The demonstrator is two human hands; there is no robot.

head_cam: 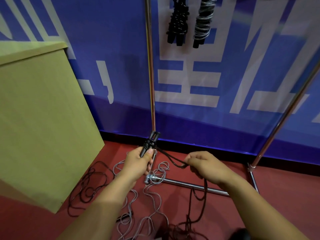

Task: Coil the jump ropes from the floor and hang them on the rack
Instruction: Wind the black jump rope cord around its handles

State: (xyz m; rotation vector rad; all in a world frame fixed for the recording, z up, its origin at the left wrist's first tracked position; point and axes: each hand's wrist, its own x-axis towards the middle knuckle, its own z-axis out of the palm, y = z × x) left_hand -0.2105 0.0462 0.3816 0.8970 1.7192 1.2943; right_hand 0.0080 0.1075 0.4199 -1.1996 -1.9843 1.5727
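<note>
Nearest the camera, loose rope lies on the red floor (285,196): a dark rope (90,186) at near left by the tan box (43,118), a grey rope (149,201) in the middle, both uncoiled.

Left hand (138,163): fingers (150,152) curled tight around the paired black handles (151,144) of a third, dark rope, a few turns already wound round them. Handles are upright, just in front of the rack's left post (150,75).

Right hand (206,165): fingers pinch the cord (174,161) of that rope, which runs slack from the wraps to the pinch; the remainder trails down to the floor at near right.

Far, upper middle: two coiled bundles hang from the rack, one black (177,23), one grey (203,23).

Progress, as judged: two ropes hung, one partly coiled, two untouched on the floor. Roughly midway.
</note>
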